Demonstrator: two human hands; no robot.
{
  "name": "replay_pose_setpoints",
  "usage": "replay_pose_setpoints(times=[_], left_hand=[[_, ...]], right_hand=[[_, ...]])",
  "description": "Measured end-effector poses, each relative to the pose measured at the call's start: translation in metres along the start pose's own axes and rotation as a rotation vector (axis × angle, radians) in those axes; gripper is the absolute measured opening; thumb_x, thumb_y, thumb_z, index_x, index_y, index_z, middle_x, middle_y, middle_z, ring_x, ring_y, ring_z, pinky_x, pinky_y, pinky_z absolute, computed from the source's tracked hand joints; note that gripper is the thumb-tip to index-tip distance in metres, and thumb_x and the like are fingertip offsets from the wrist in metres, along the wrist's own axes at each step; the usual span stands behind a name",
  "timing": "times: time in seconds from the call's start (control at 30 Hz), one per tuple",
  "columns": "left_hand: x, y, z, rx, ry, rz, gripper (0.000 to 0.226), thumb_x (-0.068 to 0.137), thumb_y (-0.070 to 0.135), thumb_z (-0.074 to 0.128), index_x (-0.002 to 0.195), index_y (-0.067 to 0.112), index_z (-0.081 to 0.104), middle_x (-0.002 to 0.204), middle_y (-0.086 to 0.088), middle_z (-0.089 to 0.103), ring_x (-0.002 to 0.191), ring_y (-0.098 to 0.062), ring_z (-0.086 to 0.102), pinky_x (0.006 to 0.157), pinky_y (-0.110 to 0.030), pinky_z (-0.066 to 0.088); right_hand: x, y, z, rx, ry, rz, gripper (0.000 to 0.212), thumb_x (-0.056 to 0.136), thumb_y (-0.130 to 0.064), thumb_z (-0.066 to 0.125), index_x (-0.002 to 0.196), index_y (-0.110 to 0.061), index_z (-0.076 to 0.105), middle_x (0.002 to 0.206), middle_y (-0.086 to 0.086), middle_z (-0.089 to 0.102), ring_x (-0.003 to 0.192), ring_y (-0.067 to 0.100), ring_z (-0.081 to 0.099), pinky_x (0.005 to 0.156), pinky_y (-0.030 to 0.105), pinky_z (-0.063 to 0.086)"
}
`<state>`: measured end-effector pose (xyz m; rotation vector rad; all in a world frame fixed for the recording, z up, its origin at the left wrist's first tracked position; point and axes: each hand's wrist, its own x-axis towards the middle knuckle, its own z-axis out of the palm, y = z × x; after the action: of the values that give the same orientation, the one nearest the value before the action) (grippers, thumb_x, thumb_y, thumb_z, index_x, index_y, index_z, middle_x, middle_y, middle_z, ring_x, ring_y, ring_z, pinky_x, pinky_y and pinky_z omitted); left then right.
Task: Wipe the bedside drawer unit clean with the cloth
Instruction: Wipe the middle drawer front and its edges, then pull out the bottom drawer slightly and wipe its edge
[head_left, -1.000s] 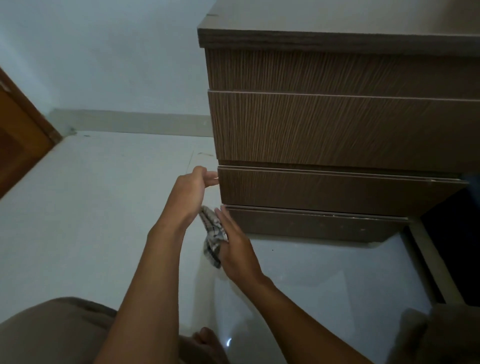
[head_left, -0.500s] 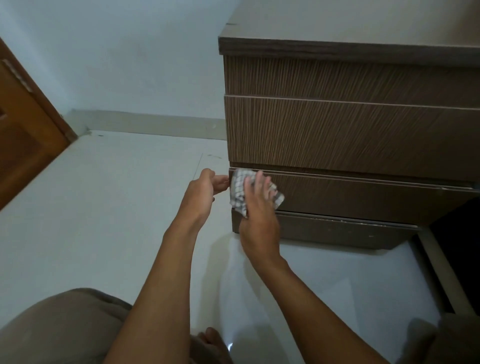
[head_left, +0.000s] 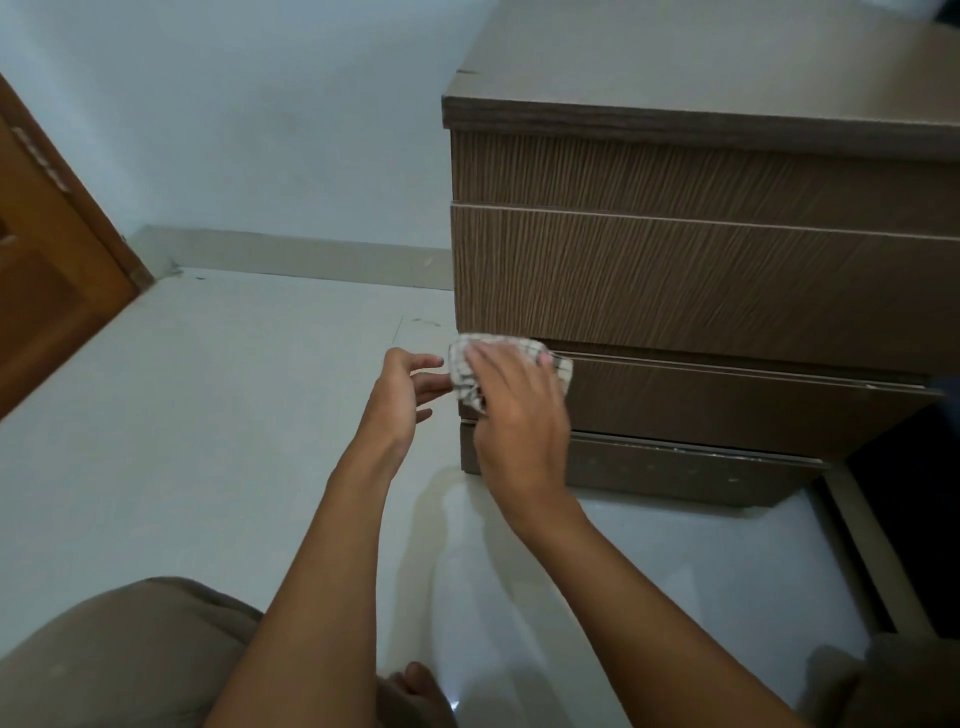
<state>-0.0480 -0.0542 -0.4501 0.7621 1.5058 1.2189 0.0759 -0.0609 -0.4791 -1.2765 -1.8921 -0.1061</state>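
A brown wood-grain bedside drawer unit (head_left: 701, 270) stands on the floor at the right, with stacked drawer fronts and a plain top. My right hand (head_left: 519, 410) presses a checked white cloth (head_left: 467, 371) flat against the left end of the lowest drawer front, near its top edge. My left hand (head_left: 402, 395) hovers just left of the unit's corner, fingers spread and holding nothing, its fingertips close to the cloth.
A pale tiled floor (head_left: 208, 441) stretches to the left up to a white wall and skirting. A wooden door (head_left: 47, 280) stands at the far left. My knee (head_left: 119, 660) is at the bottom left. A dark gap and bed frame edge (head_left: 872, 561) lie at the right.
My right hand has lifted the cloth from beside the plinth up onto the lowest drawer front and slid it toward the top edge. My left hand has let go of the drawer corner and opened.
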Motion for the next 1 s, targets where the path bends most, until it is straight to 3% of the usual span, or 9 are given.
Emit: replay_pose_setpoints(times=[0.1, 0.2, 0.3, 0.43, 0.5, 0.63, 0.73, 0.87, 1.0], left_hand=[[0.000, -0.007, -0.004, -0.080, 0.046, -0.038, 0.048, 0.094, 0.029, 0.019, 0.109, 0.014, 0.062, 0.096, -0.008, 0.074, 0.100, -0.024, 0.065, 0.096, -0.044, 0.045], [-0.002, -0.015, -0.005, -0.095, 0.109, -0.097, 0.044, 0.095, 0.026, 0.023, 0.107, 0.016, 0.065, 0.103, -0.009, 0.073, 0.099, -0.023, 0.066, 0.092, -0.044, 0.050], [-0.003, -0.026, 0.000, 0.014, 0.121, -0.150, 0.035, 0.099, 0.025, 0.030, 0.101, 0.020, 0.064, 0.102, -0.005, 0.072, 0.098, -0.019, 0.066, 0.092, -0.042, 0.050], [-0.007, -0.047, 0.014, 0.256, 0.124, -0.133, 0.034, 0.100, 0.025, 0.042, 0.130, 0.018, 0.056, 0.129, -0.007, 0.062, 0.118, -0.025, 0.057, 0.103, -0.044, 0.046], [-0.011, -0.054, 0.024, 0.334, 0.120, -0.118, 0.041, 0.101, 0.025, 0.044, 0.141, 0.018, 0.047, 0.141, -0.009, 0.052, 0.125, -0.029, 0.052, 0.106, -0.046, 0.043], [-0.009, -0.061, 0.042, 0.375, 0.130, -0.121, 0.048, 0.103, 0.023, 0.043, 0.150, 0.016, 0.035, 0.153, -0.008, 0.039, 0.138, -0.030, 0.041, 0.108, -0.040, 0.037], [-0.004, -0.069, 0.053, 0.363, 0.159, -0.142, 0.049, 0.102, 0.021, 0.044, 0.150, 0.014, 0.034, 0.153, -0.009, 0.040, 0.138, -0.031, 0.040, 0.110, -0.041, 0.036], [-0.001, -0.081, 0.063, 0.317, 0.206, -0.183, 0.040, 0.100, 0.020, 0.043, 0.138, 0.010, 0.051, 0.136, -0.012, 0.056, 0.120, -0.034, 0.054, 0.105, -0.046, 0.045], [0.008, -0.088, 0.069, 0.206, 0.299, -0.213, 0.035, 0.097, 0.025, 0.050, 0.127, 0.010, 0.059, 0.127, -0.013, 0.060, 0.114, -0.034, 0.057, 0.101, -0.047, 0.048]], right_hand=[[0.003, -0.009, 0.008, 0.019, -0.153, -0.075, 0.062, 0.072, 0.007, 0.057, 0.130, -0.012, 0.059, 0.134, 0.001, 0.060, 0.132, 0.020, 0.046, 0.116, 0.043, 0.023], [0.012, -0.010, -0.010, 0.341, -0.334, -0.028, 0.065, 0.072, 0.011, 0.047, 0.128, -0.018, 0.061, 0.133, -0.003, 0.059, 0.129, 0.015, 0.048, 0.112, 0.036, 0.031], [0.001, 0.002, -0.033, 0.700, -0.404, 0.167, 0.055, 0.082, 0.008, 0.044, 0.127, -0.020, 0.060, 0.128, -0.003, 0.060, 0.118, 0.011, 0.053, 0.099, 0.028, 0.044], [-0.030, 0.027, -0.054, 0.987, -0.279, 0.613, 0.039, 0.096, 0.003, 0.042, 0.115, -0.025, 0.061, 0.110, -0.006, 0.065, 0.098, -0.002, 0.062, 0.082, 0.017, 0.050], [-0.045, 0.045, -0.058, 1.025, -0.204, 0.803, 0.037, 0.096, 0.003, 0.042, 0.114, -0.025, 0.059, 0.110, -0.004, 0.065, 0.094, -0.003, 0.064, 0.076, 0.014, 0.050], [-0.072, 0.081, -0.061, 1.098, -0.041, 1.108, 0.030, 0.096, -0.001, 0.047, 0.121, -0.014, 0.060, 0.110, 0.001, 0.069, 0.097, 0.013, 0.068, 0.084, 0.028, 0.055], [-0.089, 0.103, -0.061, 1.134, 0.056, 1.293, 0.019, 0.095, -0.006, 0.052, 0.102, -0.017, 0.067, 0.108, 0.005, 0.071, 0.101, 0.024, 0.068, 0.093, 0.042, 0.052], [-0.108, 0.128, -0.068, 0.969, 0.056, 1.327, 0.013, 0.092, -0.010, 0.059, 0.096, -0.017, 0.069, 0.101, 0.000, 0.074, 0.098, 0.022, 0.069, 0.091, 0.041, 0.054], [-0.121, 0.149, -0.084, 0.727, 0.045, 1.166, 0.025, 0.096, -0.009, 0.055, 0.119, -0.012, 0.064, 0.105, 0.000, 0.070, 0.097, 0.013, 0.066, 0.083, 0.020, 0.053]])
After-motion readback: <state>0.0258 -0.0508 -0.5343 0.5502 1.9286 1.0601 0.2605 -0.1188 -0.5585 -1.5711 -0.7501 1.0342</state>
